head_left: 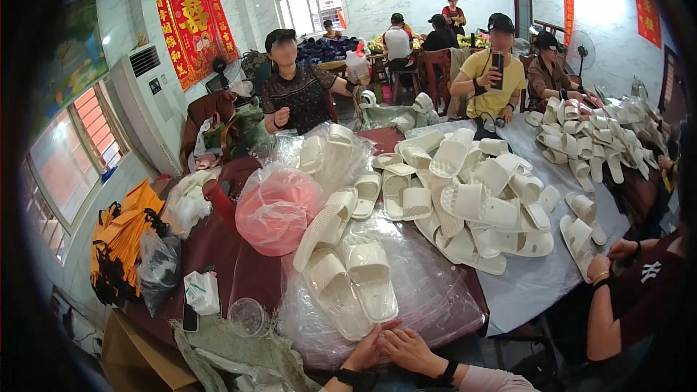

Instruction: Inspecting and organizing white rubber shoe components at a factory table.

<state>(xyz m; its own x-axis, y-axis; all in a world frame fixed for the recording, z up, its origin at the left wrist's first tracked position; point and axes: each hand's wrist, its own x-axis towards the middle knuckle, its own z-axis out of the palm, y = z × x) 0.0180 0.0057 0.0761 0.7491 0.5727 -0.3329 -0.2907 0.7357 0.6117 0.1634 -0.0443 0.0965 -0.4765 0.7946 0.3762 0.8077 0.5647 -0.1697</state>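
Observation:
At the table's near edge, my left hand [367, 349] and my right hand [408, 350] are close together, fingers drawn in. What is pinched between them, if anything, is too small to make out. Just beyond my fingertips lie two white slippers, a left one [335, 296] and a right one [371, 284], side by side with heels toward me. They rest on a stack of clear plastic bags [435, 305]. Another white slipper [325, 226] leans against them at the far left. Black bands circle both my wrists.
A large pile of white slippers [479, 203] covers the table to the right, beside a pink bundle in clear plastic [277, 207]. Tissues [202, 292], a phone [190, 319] and a clear round tub [247, 317] sit left. Co-workers sit across and at right.

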